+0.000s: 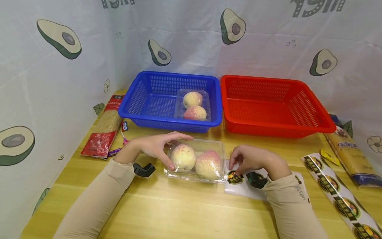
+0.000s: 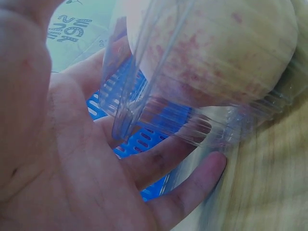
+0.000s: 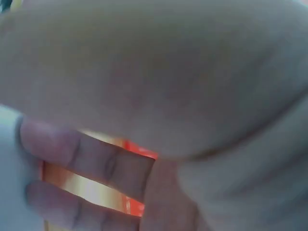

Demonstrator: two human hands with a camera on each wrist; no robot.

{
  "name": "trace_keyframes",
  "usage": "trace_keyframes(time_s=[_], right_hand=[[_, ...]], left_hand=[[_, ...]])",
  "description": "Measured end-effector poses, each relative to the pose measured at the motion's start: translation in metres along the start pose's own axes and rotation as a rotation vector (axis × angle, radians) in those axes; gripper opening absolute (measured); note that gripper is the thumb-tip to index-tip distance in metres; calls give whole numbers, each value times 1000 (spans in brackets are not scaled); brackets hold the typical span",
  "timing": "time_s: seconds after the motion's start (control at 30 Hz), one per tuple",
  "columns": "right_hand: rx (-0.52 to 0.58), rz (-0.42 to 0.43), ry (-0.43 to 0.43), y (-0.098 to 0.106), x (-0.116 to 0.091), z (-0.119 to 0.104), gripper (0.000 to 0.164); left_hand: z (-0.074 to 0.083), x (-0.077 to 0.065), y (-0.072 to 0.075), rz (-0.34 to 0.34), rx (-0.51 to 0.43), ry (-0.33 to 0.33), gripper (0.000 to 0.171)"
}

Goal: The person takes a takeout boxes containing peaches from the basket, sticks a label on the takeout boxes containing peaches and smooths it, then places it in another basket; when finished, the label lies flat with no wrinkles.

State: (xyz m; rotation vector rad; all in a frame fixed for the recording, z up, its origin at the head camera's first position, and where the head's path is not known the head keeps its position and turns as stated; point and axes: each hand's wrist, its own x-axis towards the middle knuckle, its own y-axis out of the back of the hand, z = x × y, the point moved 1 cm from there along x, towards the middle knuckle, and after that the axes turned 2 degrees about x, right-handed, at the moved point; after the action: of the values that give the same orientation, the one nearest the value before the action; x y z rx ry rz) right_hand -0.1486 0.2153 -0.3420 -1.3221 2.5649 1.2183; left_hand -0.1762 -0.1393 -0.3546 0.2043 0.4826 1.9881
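A clear plastic clamshell box (image 1: 193, 178) with two peaches (image 1: 183, 157) inside lies on the table in the middle of the head view. My left hand (image 1: 159, 147) holds its left end, thumb on the near side and fingers at the far side. In the left wrist view a peach (image 2: 216, 53) shows through the plastic, with fingers under the edge. My right hand (image 1: 253, 157) bends over a white sheet of round stickers (image 1: 247, 191), thumb and forefinger at a black sticker (image 1: 235, 178); I cannot tell whether they pinch it. In the right wrist view the palm hides those fingertips.
Behind stand a blue basket (image 1: 170, 123), holding another box of peaches (image 1: 194, 113), and a red basket (image 1: 274, 129). A red-ended noodle packet (image 1: 99, 141) and small sweets lie left. At right are a sticker strip (image 1: 337, 192), a yellow wrapper (image 1: 330, 157) and a pasta bag (image 1: 352, 154).
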Motion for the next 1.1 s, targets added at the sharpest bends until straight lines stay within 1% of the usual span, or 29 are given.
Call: trace_keyframes(time_s=[0.1, 0.2, 0.37, 0.47, 0.53, 0.67, 0.73, 0.87, 0.93, 1.0, 1.1], right_hand=[[-56, 48, 23, 4, -1, 3, 22], [-115, 98, 16, 8, -5, 6, 23], [-121, 85, -7, 10, -4, 6, 18], [-129, 84, -13, 10, -3, 2, 16], [-125, 88, -44, 10, -4, -1, 15], [-84, 77, -131, 10, -7, -4, 10], [-74, 68, -144, 10, -9, -5, 9], [-58, 64, -129, 12, -12, -7, 9], [-48, 77, -119, 14, -15, -10, 9], [-49, 102, -100, 18, -19, -14, 9], [-75, 163, -64, 23, -25, -22, 8]], left_hand=[[-1, -1, 0, 6, 9, -5, 104], [-1, 1, 1, 4, 21, -5, 104], [-2, -1, 1, 1, 15, 14, 105], [-2, -1, 2, 3, 15, 12, 104], [-2, -1, 2, 3, 18, 10, 104], [-2, 0, 2, 2, 19, 9, 104], [-1, 0, 1, 2, 17, 10, 104], [0, -1, 0, 1, 9, 16, 105], [0, -2, 0, 2, 7, 17, 105], [0, -1, 0, 2, 5, 14, 105], [0, -1, 0, 4, 1, 2, 104]])
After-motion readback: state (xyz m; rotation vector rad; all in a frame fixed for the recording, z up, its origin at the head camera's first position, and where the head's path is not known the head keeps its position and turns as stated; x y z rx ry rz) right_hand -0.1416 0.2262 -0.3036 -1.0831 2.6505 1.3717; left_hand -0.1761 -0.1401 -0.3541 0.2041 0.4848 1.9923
